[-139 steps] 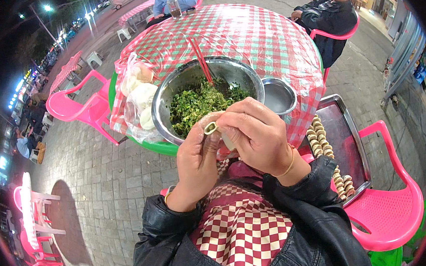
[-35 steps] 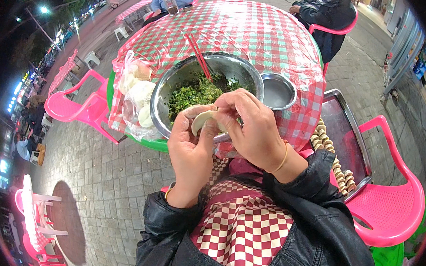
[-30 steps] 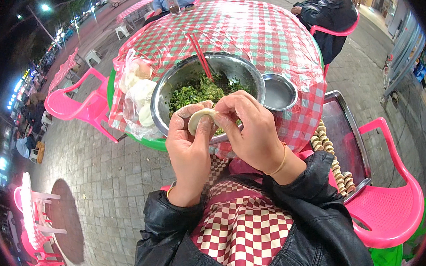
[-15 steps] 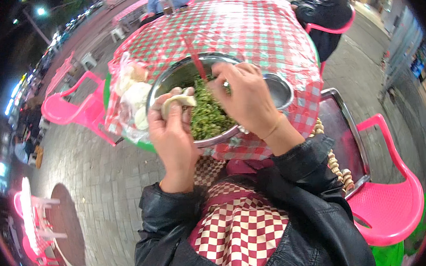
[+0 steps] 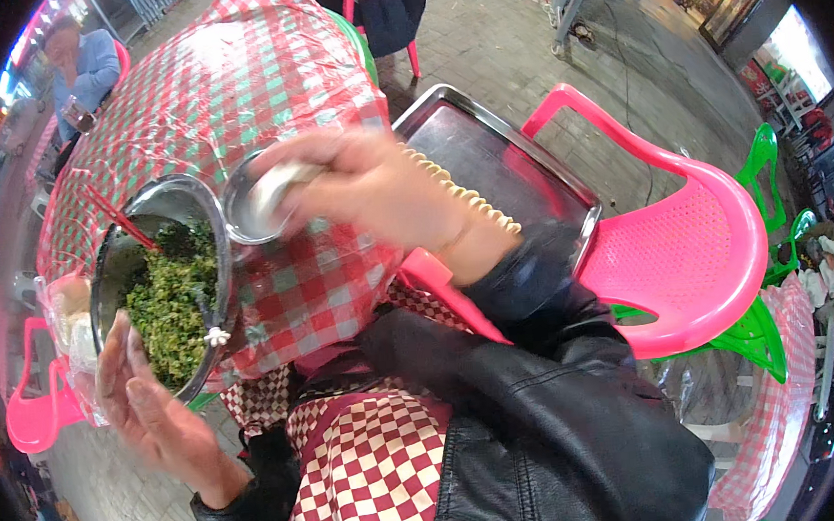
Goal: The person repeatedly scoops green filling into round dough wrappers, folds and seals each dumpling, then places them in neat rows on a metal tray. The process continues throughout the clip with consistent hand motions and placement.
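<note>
My right hand (image 5: 372,190), blurred by motion, grips a whitish folded dumpling (image 5: 282,185) above a small metal bowl (image 5: 236,214). Its fingers wrap over the dumpling from the far side, so part of it is hidden. Palm up and fingers stretched out, my left hand (image 5: 160,418) is empty beside the near left rim of a large metal bowl (image 5: 124,269). Chopped green filling (image 5: 172,324) lies in that bowl, with red chopsticks (image 5: 125,223) leaning in it. A row of dumplings (image 5: 466,198) lines the near edge of a metal tray (image 5: 496,146) to the right.
A checked cloth (image 5: 275,76) covers the table. Pale dough pieces in a plastic bag (image 5: 74,317) lie left of the large bowl. A pink chair (image 5: 680,240) stands by the tray. Across the table sits a person in blue (image 5: 93,66).
The view has turned right toward the tray. The dumpling has passed from my left hand into my right, which has swung away from the large bowl. My left hand has opened.
</note>
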`<action>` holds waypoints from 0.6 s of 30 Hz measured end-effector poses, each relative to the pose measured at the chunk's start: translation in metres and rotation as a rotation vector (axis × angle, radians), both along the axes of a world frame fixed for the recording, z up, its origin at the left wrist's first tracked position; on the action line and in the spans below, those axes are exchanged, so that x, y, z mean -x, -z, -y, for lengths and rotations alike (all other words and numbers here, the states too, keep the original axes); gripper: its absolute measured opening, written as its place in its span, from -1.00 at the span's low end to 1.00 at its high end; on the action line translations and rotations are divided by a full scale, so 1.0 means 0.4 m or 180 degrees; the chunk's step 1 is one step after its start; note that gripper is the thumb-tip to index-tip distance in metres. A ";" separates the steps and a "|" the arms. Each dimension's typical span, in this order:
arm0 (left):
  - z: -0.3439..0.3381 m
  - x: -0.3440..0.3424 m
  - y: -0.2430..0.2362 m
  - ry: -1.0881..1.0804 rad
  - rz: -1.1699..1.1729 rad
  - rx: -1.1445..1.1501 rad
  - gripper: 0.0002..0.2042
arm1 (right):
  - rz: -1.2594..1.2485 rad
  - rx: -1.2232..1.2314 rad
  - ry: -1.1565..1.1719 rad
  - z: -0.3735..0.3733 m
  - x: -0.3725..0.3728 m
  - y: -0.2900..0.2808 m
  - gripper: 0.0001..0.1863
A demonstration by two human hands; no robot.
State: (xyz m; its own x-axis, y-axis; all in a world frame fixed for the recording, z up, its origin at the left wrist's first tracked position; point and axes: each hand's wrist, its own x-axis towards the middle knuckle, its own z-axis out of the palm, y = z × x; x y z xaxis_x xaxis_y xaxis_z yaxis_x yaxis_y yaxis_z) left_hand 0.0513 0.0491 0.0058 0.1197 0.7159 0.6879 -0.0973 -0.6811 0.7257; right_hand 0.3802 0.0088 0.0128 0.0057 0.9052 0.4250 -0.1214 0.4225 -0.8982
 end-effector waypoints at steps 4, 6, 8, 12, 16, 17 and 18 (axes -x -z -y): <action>-0.010 0.123 0.071 -0.0784 0.0115 0.0522 -0.67 | 0.0621 0.0842 0.1219 0.044 -0.396 0.179 -0.63; -0.007 0.178 0.096 -0.1124 0.0080 0.0557 -0.68 | 0.1013 0.1591 0.1484 0.119 -0.579 0.325 -0.64; 0.003 0.218 0.117 -0.1399 0.0071 0.0571 -0.68 | 0.1493 0.2295 0.2081 0.213 -0.719 0.493 -0.64; 0.015 0.266 0.128 -0.1770 0.0012 0.0677 -0.69 | 0.2047 0.2985 0.2992 0.387 -0.883 0.774 -0.68; -0.004 0.293 0.100 -0.1892 -0.0006 0.0712 -0.70 | 0.2746 0.2981 0.2923 0.478 -0.921 0.918 -0.67; -0.008 0.296 0.094 -0.1903 -0.0029 0.0667 -0.70 | 0.2803 0.3062 0.2754 0.490 -0.921 0.934 -0.67; -0.010 0.298 0.091 -0.1939 -0.0065 0.0673 -0.70 | 0.2863 0.3133 0.2557 0.499 -0.919 0.944 -0.67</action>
State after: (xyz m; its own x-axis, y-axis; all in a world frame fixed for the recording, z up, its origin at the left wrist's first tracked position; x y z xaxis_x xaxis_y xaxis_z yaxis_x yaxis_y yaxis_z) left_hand -0.0679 0.0530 -0.0307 -0.3393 0.7797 0.5263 0.2768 -0.4520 0.8480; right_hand 0.7479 -0.1908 -0.3648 0.6867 0.7034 -0.1834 0.5506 -0.6680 -0.5006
